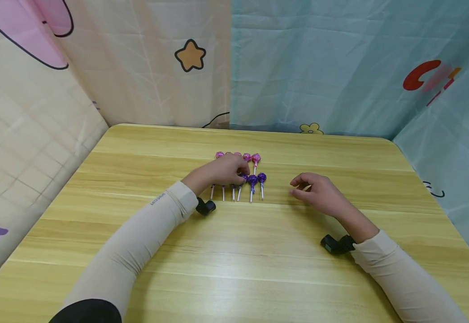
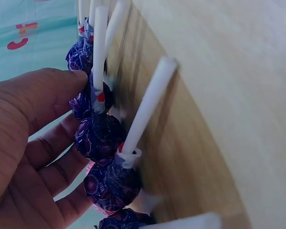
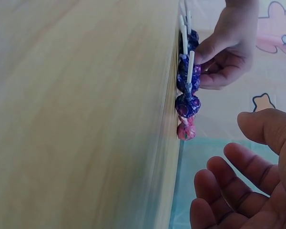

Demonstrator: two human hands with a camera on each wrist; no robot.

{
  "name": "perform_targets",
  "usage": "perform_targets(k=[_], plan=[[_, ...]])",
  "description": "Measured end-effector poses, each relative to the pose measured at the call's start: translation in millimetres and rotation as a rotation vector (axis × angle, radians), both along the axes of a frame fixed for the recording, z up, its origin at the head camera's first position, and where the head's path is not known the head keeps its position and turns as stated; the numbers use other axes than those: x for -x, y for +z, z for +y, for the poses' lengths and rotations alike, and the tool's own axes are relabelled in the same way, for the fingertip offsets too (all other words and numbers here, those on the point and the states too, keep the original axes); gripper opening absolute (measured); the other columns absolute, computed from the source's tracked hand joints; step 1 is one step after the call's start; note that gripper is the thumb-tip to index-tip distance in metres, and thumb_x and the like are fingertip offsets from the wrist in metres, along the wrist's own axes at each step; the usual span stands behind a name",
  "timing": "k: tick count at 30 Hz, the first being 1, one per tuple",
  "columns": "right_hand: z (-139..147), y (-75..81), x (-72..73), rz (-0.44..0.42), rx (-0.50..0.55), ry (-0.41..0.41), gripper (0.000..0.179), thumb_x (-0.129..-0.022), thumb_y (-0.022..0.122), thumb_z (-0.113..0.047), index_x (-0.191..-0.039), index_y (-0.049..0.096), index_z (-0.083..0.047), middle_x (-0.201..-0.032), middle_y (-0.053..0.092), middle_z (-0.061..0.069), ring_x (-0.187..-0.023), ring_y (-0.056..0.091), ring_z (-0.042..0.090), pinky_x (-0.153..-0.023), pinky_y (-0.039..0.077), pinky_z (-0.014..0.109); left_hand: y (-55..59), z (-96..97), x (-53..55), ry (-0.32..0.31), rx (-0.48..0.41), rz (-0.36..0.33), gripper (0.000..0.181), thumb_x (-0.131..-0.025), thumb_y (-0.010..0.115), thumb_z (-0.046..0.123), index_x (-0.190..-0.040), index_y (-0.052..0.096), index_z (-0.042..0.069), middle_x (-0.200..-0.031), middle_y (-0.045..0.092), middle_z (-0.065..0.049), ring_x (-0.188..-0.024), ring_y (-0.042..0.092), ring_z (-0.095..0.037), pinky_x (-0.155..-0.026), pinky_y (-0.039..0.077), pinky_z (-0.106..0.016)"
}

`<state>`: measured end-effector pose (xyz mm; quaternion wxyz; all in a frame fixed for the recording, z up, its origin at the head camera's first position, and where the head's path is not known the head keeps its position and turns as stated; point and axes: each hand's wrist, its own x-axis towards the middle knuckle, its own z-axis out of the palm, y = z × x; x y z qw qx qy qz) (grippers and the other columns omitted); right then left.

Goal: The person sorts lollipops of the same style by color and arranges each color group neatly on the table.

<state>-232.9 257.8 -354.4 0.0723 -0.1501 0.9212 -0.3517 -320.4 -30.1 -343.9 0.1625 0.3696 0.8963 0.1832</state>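
My left hand (image 1: 227,169) reaches over a row of purple-wrapped lollipops and pinches one purple lollipop (image 2: 81,106) by its head, thumb in front and fingers behind. The other purple lollipops (image 1: 252,180) lie side by side, white sticks pointing toward me; the hand covers some of their heads. Behind them runs a row of pink lollipops (image 1: 256,158), partly hidden by the same hand. To the right of both rows my right hand (image 1: 317,192) hovers close over the table, fingers loosely bent, thumb apart from them and nothing held.
The wood-grain table (image 1: 258,264) stretches around the rows, its far edge against a beige and teal curtain (image 1: 307,67). Each wrist carries a small black camera, one on the left (image 1: 206,207) and one on the right (image 1: 337,245).
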Motion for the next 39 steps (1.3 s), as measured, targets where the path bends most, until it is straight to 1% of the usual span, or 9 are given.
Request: perform_targets(k=[7, 12, 15, 18, 24, 28, 31, 35, 39], plan=[[1, -0.4, 0.3, -0.005, -0.006, -0.007, 0.021, -0.096, 0.067, -0.019, -0.112, 0.067, -0.004, -0.109, 0.066, 0.008, -0.098, 0.062, 0.024, -0.082, 0.054, 0.044, -2.5, -1.7, 0.9, 0.002, -0.014, 0.005, 0.015, -0.093, 0.069, 0.017, -0.105, 0.071, 0.009, -0.097, 0.064, -0.002, -0.088, 0.053, -0.019, -0.082, 0.048, -0.032], [1, -0.9, 0.0, -0.006, -0.008, -0.005, 0.022, -0.097, 0.067, -0.019, -0.112, 0.067, -0.004, -0.109, 0.066, 0.008, -0.098, 0.062, 0.024, -0.082, 0.053, 0.044, -1.1, 0.4, -0.3, 0.004, -0.031, 0.022, 0.02, -0.093, 0.068, 0.017, -0.11, 0.072, 0.007, -0.105, 0.065, -0.004, -0.093, 0.055, -0.019, -0.086, 0.048, -0.033], [2, -0.9, -0.2, -0.004, -0.009, -0.005, 0.021, -0.096, 0.067, -0.019, -0.111, 0.067, -0.004, -0.109, 0.066, 0.008, -0.098, 0.062, 0.024, -0.082, 0.053, 0.044, 0.8, 7.1, -0.6, 0.002, -0.062, 0.039, 0.023, -0.094, 0.067, 0.018, -0.113, 0.072, 0.006, -0.111, 0.066, -0.007, -0.097, 0.057, -0.021, -0.09, 0.048, -0.034], [2, -1.0, -0.3, -0.003, -0.008, -0.008, 0.021, -0.096, 0.067, -0.019, -0.111, 0.067, -0.004, -0.109, 0.066, 0.008, -0.098, 0.062, 0.024, -0.082, 0.054, 0.044, 1.7, 17.7, -1.4, 0.001, -0.084, 0.042, 0.025, -0.096, 0.066, 0.02, -0.115, 0.071, 0.005, -0.114, 0.066, -0.008, -0.101, 0.059, -0.021, -0.093, 0.047, -0.034], [1, -0.9, -0.9, -0.005, -0.002, -0.006, 0.021, -0.096, 0.067, -0.02, -0.111, 0.068, -0.005, -0.108, 0.066, 0.008, -0.097, 0.062, 0.023, -0.083, 0.053, 0.044, -1.1, 38.0, -2.9, 0.005, -0.056, 0.054, 0.031, -0.097, 0.066, 0.025, -0.119, 0.069, 0.004, -0.117, 0.066, -0.008, -0.108, 0.059, -0.022, -0.097, 0.046, -0.034], [-1, 0.2, -0.8, -0.006, 0.001, -0.001, 0.021, -0.096, 0.067, -0.02, -0.111, 0.068, -0.005, -0.108, 0.066, 0.007, -0.097, 0.062, 0.022, -0.083, 0.053, 0.044, -5.6, 44.2, -3.1, 0.003, -0.01, 0.063, 0.032, -0.097, 0.066, 0.025, -0.122, 0.068, 0.006, -0.119, 0.065, -0.006, -0.112, 0.056, -0.021, -0.099, 0.045, -0.033], [-2, 0.7, -0.6, -0.001, -0.003, 0.001, 0.022, -0.096, 0.067, -0.021, -0.111, 0.068, -0.005, -0.107, 0.066, 0.006, -0.096, 0.062, 0.022, -0.083, 0.053, 0.044, -7.9, 45.8, -4.4, -0.01, 0.012, 0.079, 0.029, -0.097, 0.067, 0.024, -0.12, 0.069, 0.007, -0.117, 0.066, -0.005, -0.111, 0.056, -0.02, -0.098, 0.045, -0.033], [-4, 0.7, -0.7, 0.001, -0.003, 0.001, 0.022, -0.096, 0.068, -0.021, -0.111, 0.068, -0.005, -0.106, 0.066, 0.007, -0.096, 0.062, 0.022, -0.084, 0.052, 0.045, -8.3, 47.0, -6.3, -0.033, -0.007, 0.094, 0.025, -0.096, 0.068, 0.022, -0.115, 0.07, 0.006, -0.113, 0.068, -0.005, -0.106, 0.059, -0.019, -0.095, 0.048, -0.032], [-4, -0.3, -1.7, -0.006, 0.001, 0.0, 0.022, -0.096, 0.067, -0.021, -0.111, 0.068, -0.005, -0.106, 0.066, 0.006, -0.096, 0.062, 0.022, -0.085, 0.052, 0.045, -8.4, 48.5, -7.4, -0.07, -0.024, 0.088, 0.024, -0.094, 0.069, 0.02, -0.113, 0.071, 0.005, -0.11, 0.069, -0.005, -0.101, 0.061, -0.017, -0.093, 0.049, -0.03]])
